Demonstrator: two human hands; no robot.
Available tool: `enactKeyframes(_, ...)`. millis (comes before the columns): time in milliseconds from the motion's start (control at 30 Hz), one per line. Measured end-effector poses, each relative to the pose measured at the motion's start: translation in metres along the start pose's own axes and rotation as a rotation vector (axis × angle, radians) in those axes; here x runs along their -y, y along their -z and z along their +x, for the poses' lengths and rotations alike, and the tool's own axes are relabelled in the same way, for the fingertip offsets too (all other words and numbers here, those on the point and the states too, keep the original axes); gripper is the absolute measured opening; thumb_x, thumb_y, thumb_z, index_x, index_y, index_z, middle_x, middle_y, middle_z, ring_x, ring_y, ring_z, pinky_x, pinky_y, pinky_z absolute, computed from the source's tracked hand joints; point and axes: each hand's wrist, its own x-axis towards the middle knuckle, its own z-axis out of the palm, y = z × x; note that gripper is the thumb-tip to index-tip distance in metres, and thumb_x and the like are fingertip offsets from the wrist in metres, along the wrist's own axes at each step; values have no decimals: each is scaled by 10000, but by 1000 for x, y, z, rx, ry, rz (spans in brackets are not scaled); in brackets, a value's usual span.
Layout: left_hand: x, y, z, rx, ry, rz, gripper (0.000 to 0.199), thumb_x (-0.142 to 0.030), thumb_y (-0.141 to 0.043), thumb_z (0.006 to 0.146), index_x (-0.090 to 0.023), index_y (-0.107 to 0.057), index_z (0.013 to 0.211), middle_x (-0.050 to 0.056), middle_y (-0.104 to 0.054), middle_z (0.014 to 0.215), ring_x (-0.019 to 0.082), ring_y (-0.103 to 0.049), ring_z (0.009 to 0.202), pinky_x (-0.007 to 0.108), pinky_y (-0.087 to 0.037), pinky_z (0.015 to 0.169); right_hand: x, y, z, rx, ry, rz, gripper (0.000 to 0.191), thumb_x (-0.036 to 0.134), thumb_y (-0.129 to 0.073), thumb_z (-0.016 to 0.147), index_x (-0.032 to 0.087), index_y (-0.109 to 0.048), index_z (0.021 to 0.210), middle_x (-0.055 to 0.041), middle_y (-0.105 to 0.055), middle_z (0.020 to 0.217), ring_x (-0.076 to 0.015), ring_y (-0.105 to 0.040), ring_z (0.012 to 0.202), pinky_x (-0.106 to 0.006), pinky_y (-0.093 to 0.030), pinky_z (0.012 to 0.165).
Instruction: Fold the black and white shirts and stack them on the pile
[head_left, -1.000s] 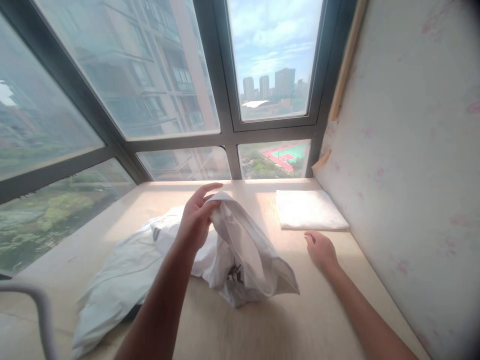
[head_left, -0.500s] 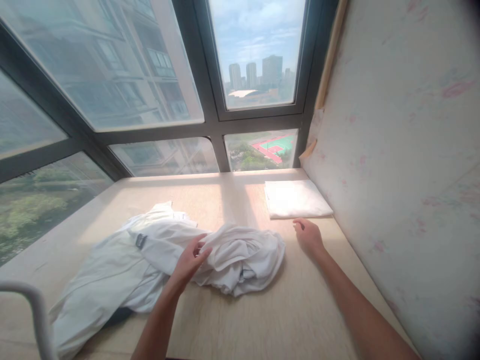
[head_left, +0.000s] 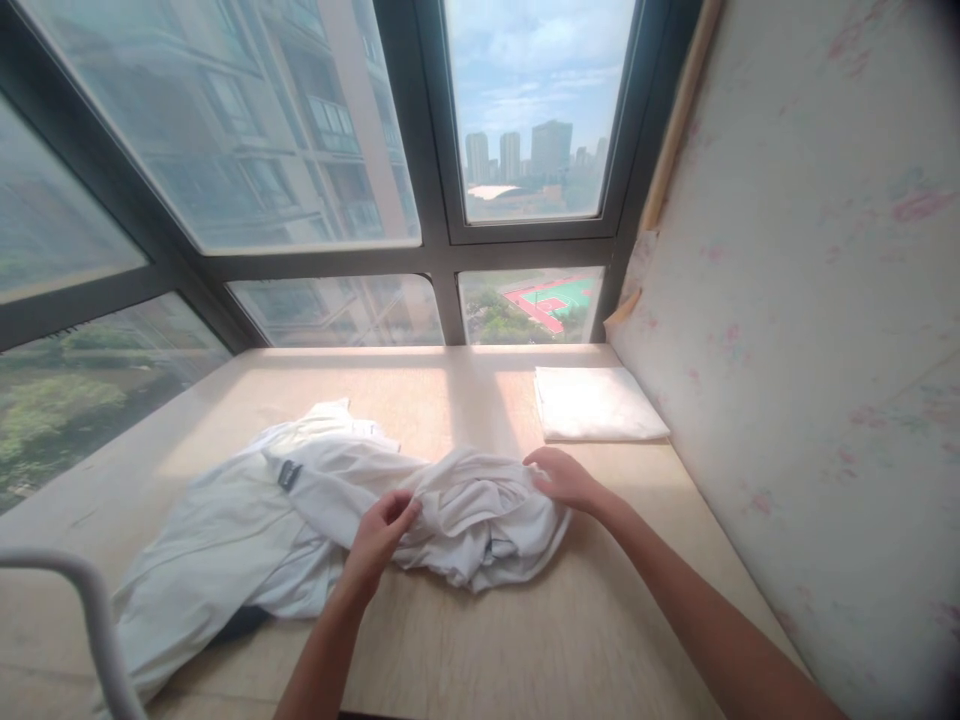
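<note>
A crumpled white garment [head_left: 480, 515] lies bunched up on the light wooden surface in the middle. My left hand [head_left: 381, 532] is at its left side, thumb and fingers pinched together on the cloth. At the upper right edge of the same bundle, my right hand [head_left: 564, 480] has its fingers closed on the fabric, the fingertips partly hidden by folds. To the left, more white clothing [head_left: 217, 540] is spread out in a loose heap, touching the bundle; a small dark label [head_left: 289, 474] shows on the cloth between them.
A flat folded white cloth [head_left: 600, 405] rests at the back right by the flowered wall [head_left: 810, 400]. Dark-framed windows [head_left: 442, 260] rise behind the wooden surface [head_left: 465, 660]. A curved pale metal tube [head_left: 94, 610] stands at the lower left.
My right hand has moved left from near the folded cloth onto the bunched garment. My left hand's fingers have closed on the fabric. The view has shifted slightly.
</note>
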Motion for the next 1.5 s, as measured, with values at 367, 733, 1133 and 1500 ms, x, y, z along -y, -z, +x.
enactKeyframes(367,-26,-8,16,-213,-201,-98,428,-612,-606,825,-199,-599,935,-19,-601,766,134,-538,666,239,-448,621,30,32,-8,-24,-74,82,334,450,-472,955,202,-600,773,-11,-613,751,-171,-552,717,-284,-427,668)
enactKeyframes(733,-126,26,18,170,-423,348,307,-488,-649,844,-190,-688,906,-34,-534,663,112,-461,606,215,-329,541,99,134,-12,-430,-144,297,400,574,-552,915,204,-585,766,29,-451,657,-128,-401,627,-242,-329,552)
enactKeyframes(1133,-155,43,6,306,-367,217,346,-509,-724,769,-179,-723,875,52,-693,811,187,-616,762,263,-491,669,128,162,-20,-554,10,-55,386,549,-499,951,198,-653,902,2,-586,707,-155,-517,664,-257,-404,594)
enactKeyframes(1500,-330,47,-16,-582,-993,71,389,-468,-716,809,-145,-712,1025,-33,-653,755,110,-625,673,249,-491,623,283,271,23,-942,485,-298,262,414,-497,996,253,-671,1109,-55,-664,946,-195,-629,880,-326,-493,776)
